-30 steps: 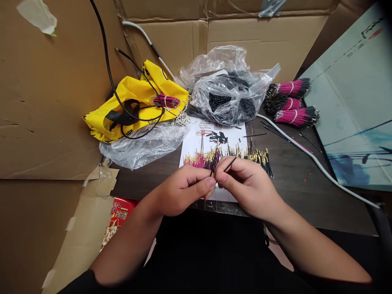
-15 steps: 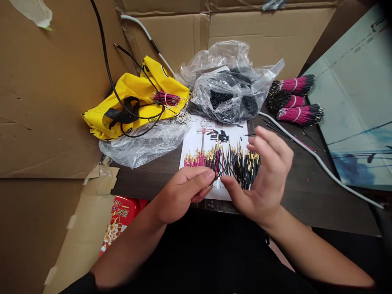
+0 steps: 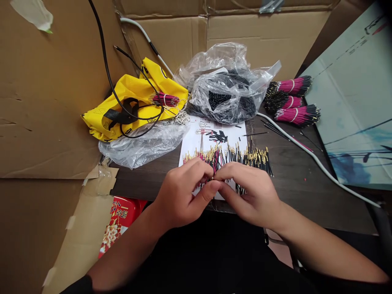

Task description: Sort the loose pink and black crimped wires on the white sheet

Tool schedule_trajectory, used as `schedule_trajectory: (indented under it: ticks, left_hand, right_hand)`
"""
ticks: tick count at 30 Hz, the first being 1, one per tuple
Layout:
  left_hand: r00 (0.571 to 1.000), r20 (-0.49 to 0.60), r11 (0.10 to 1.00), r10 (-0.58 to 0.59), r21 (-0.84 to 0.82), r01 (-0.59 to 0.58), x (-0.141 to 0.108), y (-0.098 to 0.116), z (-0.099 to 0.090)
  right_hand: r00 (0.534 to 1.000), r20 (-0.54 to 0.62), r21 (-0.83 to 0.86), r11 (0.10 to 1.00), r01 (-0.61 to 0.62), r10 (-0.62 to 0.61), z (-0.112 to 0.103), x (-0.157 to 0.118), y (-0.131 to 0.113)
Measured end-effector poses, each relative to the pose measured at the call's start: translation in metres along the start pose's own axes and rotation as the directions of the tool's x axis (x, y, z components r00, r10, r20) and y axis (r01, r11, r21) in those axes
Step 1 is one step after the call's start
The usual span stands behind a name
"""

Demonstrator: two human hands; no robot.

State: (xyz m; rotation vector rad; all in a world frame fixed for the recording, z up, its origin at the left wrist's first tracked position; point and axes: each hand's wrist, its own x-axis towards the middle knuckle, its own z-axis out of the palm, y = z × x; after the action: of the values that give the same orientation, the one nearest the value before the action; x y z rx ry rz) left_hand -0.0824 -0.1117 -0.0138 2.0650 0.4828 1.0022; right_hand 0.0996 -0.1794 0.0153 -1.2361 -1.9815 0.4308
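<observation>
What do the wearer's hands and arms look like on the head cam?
Left hand and right hand are both bare: five-fingered, no gloves, rings or watch visible. Forearms are uncovered; black sleeves show at the frame's bottom edge.

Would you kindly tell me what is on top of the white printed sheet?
On the white sheet lie gold-tipped wires, magenta and black, and short black pieces. The left hand and right hand hide part of its near side; anything behind them cannot be seen.

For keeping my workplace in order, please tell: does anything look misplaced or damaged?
A few loose wires lie right of the paper sheet, apart from the tied bundles, so they look stray. The left cardboard has small tears.
</observation>
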Motion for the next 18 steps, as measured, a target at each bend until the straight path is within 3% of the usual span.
schedule_trajectory:
  ticks: [4,11,18]
  left_hand:
    - [0.997,0.013,0.993,0.078,0.087,-0.078,0.0019,-0.0005,-0.0007]
    - [0.995,0.087,0.998,0.055,0.022,-0.057,0.0049,0.0045,-0.0037]
    - [0.984,0.179,0.999,-0.008,-0.051,0.017,0.008,0.0075,-0.0096]
  right_hand:
    - [0.998,-0.001,0.051,0.997,-0.063,0.063,-0.0034,0.0,-0.0037]
    - [1.0,0.024,0.094,0.996,0.007,-0.009,-0.0045,0.0012,0.0012]
    - [0.995,-0.067,0.037,0.997,0.069,-0.067,0.0023,0.0008,-0.0005]
